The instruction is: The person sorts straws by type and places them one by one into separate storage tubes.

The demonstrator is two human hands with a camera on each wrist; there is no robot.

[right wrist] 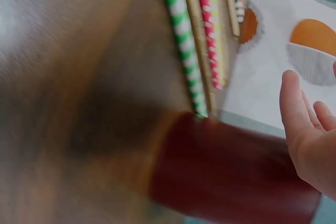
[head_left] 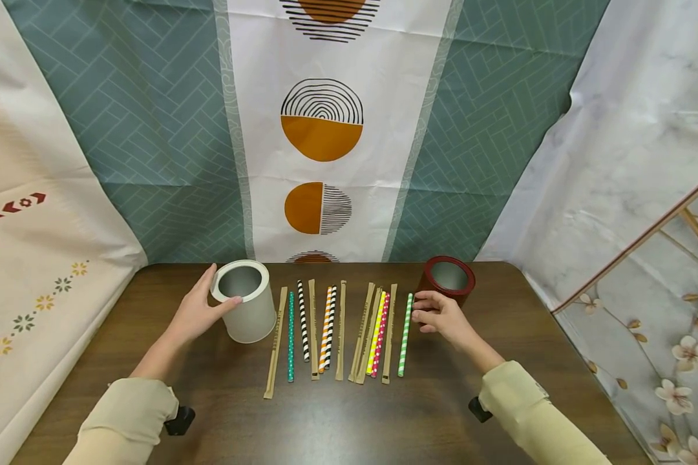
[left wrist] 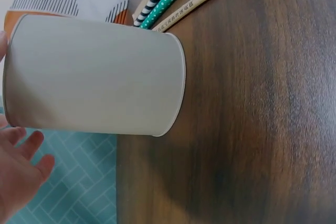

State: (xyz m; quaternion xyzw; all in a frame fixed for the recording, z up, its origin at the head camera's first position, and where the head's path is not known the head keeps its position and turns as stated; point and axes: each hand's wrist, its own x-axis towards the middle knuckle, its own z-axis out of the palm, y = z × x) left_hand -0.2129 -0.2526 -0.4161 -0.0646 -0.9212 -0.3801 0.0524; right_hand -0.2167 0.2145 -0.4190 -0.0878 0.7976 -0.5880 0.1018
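Observation:
My left hand spreads beside a white can, thumb in front of its rim and fingers at its far left side. In the left wrist view, the fingers lie loosely off the side of the can; whether the thumb touches it I cannot tell. On the other side, my right hand hovers between a green-and-white striped paper straw and a dark red can. Its fingers are relaxed and hold nothing, partly covering the red can. Both cans stand upright and look hollow.
Between the cans lies a row of straws: a teal dotted straw, a yellow straw, a pink dotted straw, striped ones and several brown paper-wrapped straws. Behind the wooden table hangs a patterned curtain.

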